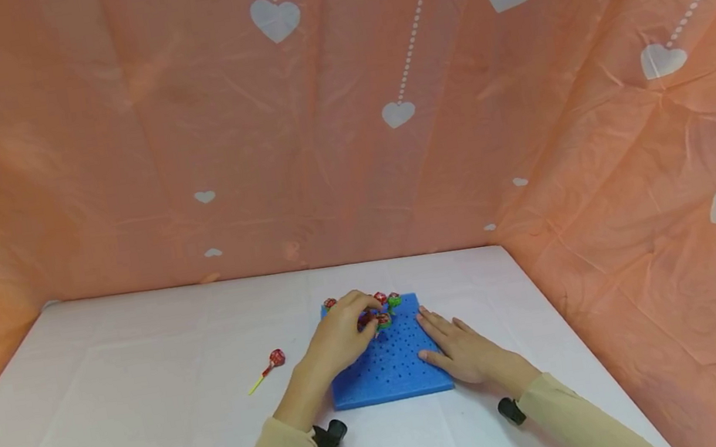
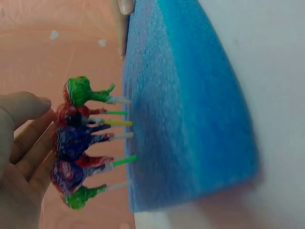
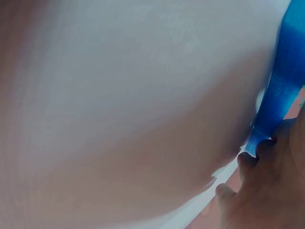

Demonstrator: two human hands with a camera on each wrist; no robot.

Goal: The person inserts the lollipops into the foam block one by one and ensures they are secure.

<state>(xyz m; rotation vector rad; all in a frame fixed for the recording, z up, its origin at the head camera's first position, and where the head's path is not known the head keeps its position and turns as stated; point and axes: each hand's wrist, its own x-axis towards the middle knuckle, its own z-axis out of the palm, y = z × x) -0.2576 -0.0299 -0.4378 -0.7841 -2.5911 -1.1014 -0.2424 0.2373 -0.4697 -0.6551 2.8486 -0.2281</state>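
Note:
A blue foam board [image 1: 393, 382] dotted with small holes lies on the table. Several wrapped lollipops stand in it by their sticks, among them a green one [image 2: 78, 90], a dark blue one [image 2: 71, 142] and a purple one [image 2: 66, 176]. My left hand [image 1: 341, 339] is over the board's left part, thumb and fingers loosely bent around the lollipop heads without a visible pinch. Whether its fingertips touch a wrapper is unclear. My right hand [image 1: 466, 351] rests along the board's right edge, fingers extended. A loose red lollipop [image 1: 277, 358] with a yellow stick lies left of the board.
A white cloth [image 1: 149, 413] covers the table. Behind and beside it hangs an orange curtain [image 1: 245, 132] with white hearts. Dark wrist cameras [image 1: 331, 436] sit under both forearms.

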